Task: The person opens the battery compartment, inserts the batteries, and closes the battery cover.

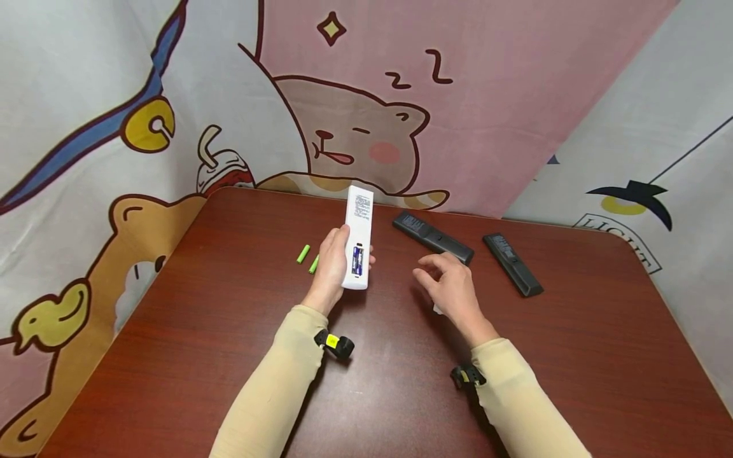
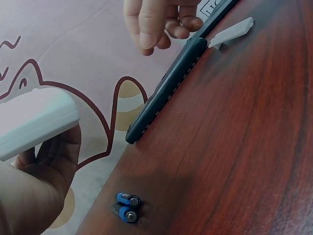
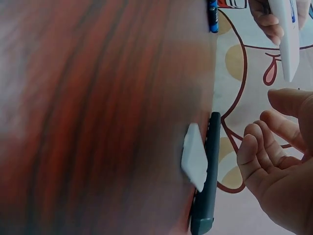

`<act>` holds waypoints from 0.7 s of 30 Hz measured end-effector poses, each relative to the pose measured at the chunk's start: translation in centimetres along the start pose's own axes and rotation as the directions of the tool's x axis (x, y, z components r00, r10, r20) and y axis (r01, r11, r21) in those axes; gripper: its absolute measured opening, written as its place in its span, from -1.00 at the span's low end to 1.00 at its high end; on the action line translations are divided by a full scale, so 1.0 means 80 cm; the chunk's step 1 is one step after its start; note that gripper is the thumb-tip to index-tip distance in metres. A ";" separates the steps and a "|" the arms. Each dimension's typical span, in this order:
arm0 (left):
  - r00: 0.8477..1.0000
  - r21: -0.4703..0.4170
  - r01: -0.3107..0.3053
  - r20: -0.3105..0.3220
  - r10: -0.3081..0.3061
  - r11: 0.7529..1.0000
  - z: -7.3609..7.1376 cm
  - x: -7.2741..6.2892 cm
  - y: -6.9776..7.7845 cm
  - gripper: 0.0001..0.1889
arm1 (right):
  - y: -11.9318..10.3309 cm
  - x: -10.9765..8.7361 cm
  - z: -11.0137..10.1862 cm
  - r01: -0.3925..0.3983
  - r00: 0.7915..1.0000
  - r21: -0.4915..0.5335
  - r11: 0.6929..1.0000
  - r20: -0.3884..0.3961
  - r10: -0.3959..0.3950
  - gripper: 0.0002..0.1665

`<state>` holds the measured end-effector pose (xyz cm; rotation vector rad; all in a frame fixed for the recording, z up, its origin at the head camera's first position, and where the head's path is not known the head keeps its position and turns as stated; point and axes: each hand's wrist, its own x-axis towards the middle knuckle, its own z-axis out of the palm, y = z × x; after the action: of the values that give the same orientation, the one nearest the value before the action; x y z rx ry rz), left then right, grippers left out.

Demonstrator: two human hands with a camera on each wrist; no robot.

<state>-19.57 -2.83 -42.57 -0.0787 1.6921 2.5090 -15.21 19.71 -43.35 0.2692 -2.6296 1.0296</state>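
Observation:
A white remote control [image 1: 359, 216] is held by my left hand [image 1: 330, 262], its back facing up. Two blue batteries [image 1: 357, 261] sit in its uncovered compartment. My right hand [image 1: 453, 287], fingers loosely bent and holding nothing, hovers right of the remote. Below it on the table lies a small white battery cover [image 3: 194, 159], mostly hidden by the hand in the head view. Two loose batteries [image 2: 127, 205] lie beside my left hand, green in the head view but blue in the wrist views.
Behind my right hand a black remote [image 1: 429, 235] lies on the brown table [image 1: 366, 394]. A second black remote [image 1: 511, 264] lies farther right. A patterned cloth [image 1: 487, 127] hangs along the table's far edge.

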 end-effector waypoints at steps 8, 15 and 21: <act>1.000 0.004 0.004 -0.001 -0.004 1.000 0.001 -0.001 0.000 -0.64 | 0.014 -0.006 -0.008 -0.050 0.998 -0.037 0.998 0.025 0.051 -0.75; 1.000 0.023 0.005 0.005 -0.005 1.000 0.003 0.000 0.003 -0.63 | 0.018 -0.007 -0.018 -0.161 0.981 -0.135 0.978 0.087 0.174 -0.72; 1.000 0.025 0.003 0.012 -0.003 1.000 0.003 0.000 0.002 -0.61 | 0.018 -0.007 -0.024 -0.244 0.950 -0.219 0.945 0.139 0.278 -0.67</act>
<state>-19.59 -2.66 -42.33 -0.0634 1.7168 2.4804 -14.71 22.11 -43.07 -0.0449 -2.9571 0.8398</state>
